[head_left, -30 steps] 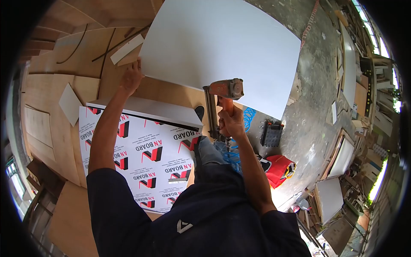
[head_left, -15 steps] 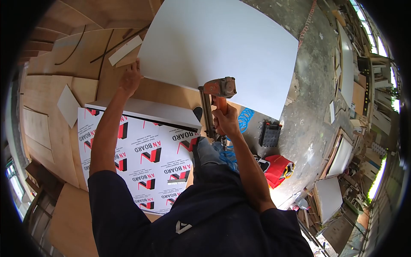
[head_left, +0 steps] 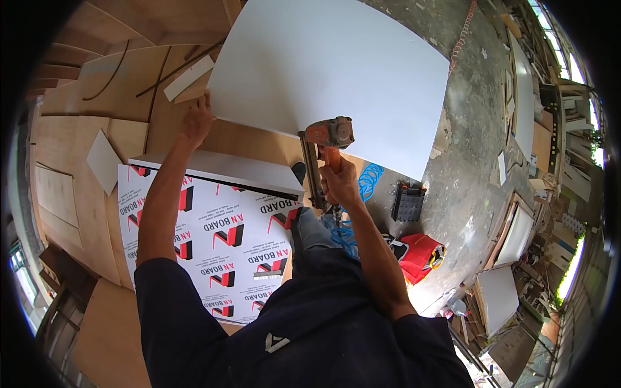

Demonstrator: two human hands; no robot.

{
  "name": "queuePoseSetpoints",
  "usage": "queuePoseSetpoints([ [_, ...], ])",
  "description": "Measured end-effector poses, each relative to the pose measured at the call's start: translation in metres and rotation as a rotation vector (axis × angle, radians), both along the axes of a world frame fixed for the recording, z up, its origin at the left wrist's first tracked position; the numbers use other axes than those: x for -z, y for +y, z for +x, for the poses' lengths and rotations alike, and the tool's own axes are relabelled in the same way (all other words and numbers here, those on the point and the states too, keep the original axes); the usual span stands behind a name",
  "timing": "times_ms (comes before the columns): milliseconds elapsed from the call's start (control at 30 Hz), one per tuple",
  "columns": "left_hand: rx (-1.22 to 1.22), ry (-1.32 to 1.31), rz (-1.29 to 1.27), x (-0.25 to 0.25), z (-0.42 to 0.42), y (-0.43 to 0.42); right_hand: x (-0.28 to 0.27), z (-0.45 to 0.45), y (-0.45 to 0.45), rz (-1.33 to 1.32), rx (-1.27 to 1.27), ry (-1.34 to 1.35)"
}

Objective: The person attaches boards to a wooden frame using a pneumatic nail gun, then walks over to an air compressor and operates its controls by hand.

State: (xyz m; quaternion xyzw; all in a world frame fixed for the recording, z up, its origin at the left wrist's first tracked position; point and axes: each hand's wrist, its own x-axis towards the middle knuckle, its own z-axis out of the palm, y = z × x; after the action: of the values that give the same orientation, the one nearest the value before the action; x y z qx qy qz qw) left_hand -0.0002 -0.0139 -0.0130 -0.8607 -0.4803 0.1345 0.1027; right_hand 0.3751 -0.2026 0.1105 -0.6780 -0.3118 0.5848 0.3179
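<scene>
An orange and black nail gun (head_left: 331, 134) is upright in my right hand (head_left: 341, 183), whose fingers wrap round its handle. Its head is against the near edge of a large white panel (head_left: 336, 71). My left hand (head_left: 197, 121) is at that panel's left corner, with fingertips at the edge; its grip is partly hidden. Below lies a board printed with "AN BOARD" (head_left: 226, 236), with a white side strip (head_left: 239, 169) along its far edge. My left forearm passes over this board.
A blue coiled hose (head_left: 370, 181) hangs by the nail gun. On the concrete floor are a black case (head_left: 409, 201) and a red bag (head_left: 422, 257). Plywood sheets (head_left: 90, 149) with a small white offcut (head_left: 103, 160) lie left. Boards lean at the right.
The nail gun and my right hand have shifted slightly left. My left hand stays at the panel's corner, and the view has moved a little.
</scene>
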Motion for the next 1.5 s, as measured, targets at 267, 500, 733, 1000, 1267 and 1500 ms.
queuePoseSetpoints([
  [267,-0.064,-0.057,-0.076,-0.012,0.006,-0.004,-0.009,-0.007,0.004,0.018,-0.008,-0.002],
  [500,-0.040,-0.073,-0.023,-0.010,0.006,-0.004,0.001,-0.010,0.005,0.022,-0.020,-0.082],
  [733,-0.081,-0.110,-0.060,-0.015,0.009,-0.008,-0.006,-0.020,0.010,0.038,-0.049,-0.073],
  [1000,-0.081,-0.111,-0.062,-0.006,0.006,-0.006,-0.003,-0.054,0.040,0.018,-0.098,0.011],
  [1267,-0.108,-0.127,-0.060,-0.004,0.008,-0.006,-0.003,-0.065,0.048,0.018,-0.139,-0.036],
  [1500,-0.096,-0.078,-0.057,-0.005,0.009,-0.007,0.000,-0.063,0.049,0.030,-0.149,-0.025],
])
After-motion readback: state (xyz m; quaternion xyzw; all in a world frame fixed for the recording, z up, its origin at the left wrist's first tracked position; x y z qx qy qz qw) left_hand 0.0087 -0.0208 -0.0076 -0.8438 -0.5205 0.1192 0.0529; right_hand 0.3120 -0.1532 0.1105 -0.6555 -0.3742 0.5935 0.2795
